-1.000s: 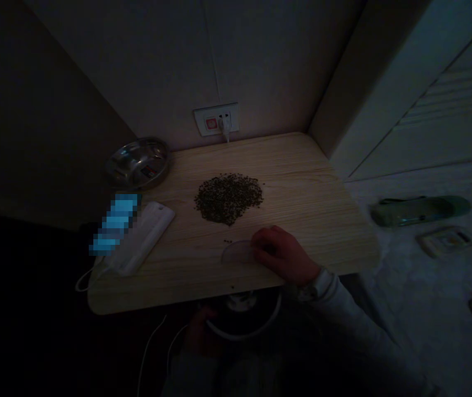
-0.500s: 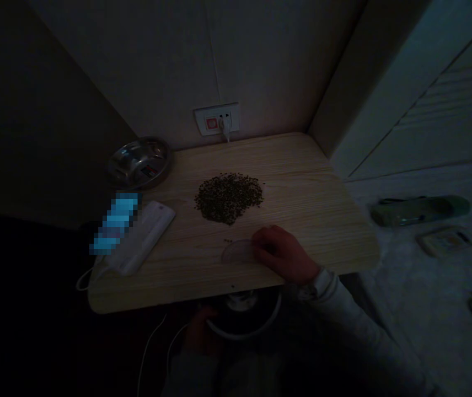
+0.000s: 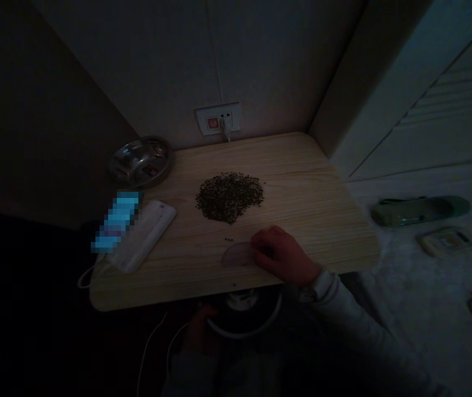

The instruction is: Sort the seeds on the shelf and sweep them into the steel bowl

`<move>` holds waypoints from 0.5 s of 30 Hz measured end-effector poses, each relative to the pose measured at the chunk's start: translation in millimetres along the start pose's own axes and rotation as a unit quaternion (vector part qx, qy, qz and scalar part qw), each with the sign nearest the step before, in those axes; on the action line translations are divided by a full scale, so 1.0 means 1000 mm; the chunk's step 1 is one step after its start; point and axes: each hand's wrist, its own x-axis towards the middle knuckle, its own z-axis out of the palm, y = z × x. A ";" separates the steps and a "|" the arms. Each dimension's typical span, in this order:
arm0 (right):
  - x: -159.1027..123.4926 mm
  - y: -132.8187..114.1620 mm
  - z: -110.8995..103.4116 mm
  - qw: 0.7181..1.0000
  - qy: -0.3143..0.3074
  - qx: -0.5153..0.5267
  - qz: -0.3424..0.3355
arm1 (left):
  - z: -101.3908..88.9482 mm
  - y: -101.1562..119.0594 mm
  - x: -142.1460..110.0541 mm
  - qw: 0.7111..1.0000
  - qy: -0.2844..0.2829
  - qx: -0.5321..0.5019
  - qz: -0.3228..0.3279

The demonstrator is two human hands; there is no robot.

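My right hand (image 3: 285, 255) is closed on one end of a thin, see-through scraper (image 3: 236, 255) with a rounded edge, held low over the front of the wooden table (image 3: 310, 187). Beyond it lies a pile of small dark grains (image 3: 230, 197), spread in one layer towards the back. A few loose grains (image 3: 228, 239) sit between pile and scraper. Below the table's front edge, my left hand (image 3: 200, 326) grips the rim of a round bowl (image 3: 242, 314); its interior is dark, with a shiny patch. Deep shadow hides most of the left fingers.
A steel bowl (image 3: 140, 162) stands at the table's back left corner. Before it lie a lit phone (image 3: 118, 220) and a white power bank (image 3: 143, 237) with a cable. A plug sits in the wall socket (image 3: 218, 119). A green bottle (image 3: 420, 211) lies on the pale surface at right.
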 end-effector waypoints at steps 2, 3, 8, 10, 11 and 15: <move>-0.003 -0.002 0.001 1.000 -0.010 0.000 -0.009 | -0.001 0.001 0.001 1.000 0.009 -0.006 0.001; -0.005 -0.003 0.001 1.000 -0.014 0.001 -0.011 | -0.001 0.001 0.001 1.000 0.016 -0.007 0.001; -0.015 -0.010 0.004 1.000 -0.014 0.004 -0.006 | 0.004 0.001 -0.003 0.999 -0.015 -0.026 -0.030; -0.018 -0.011 0.005 1.000 -0.014 0.009 -0.010 | 0.005 0.001 -0.005 0.998 -0.036 -0.033 -0.034; -0.019 -0.012 0.006 1.000 -0.016 0.011 -0.013 | 0.006 0.000 -0.005 0.998 -0.041 -0.033 -0.032; -0.021 -0.013 0.005 0.998 -0.036 0.028 -0.032 | 0.002 0.001 -0.002 0.999 -0.038 -0.012 -0.024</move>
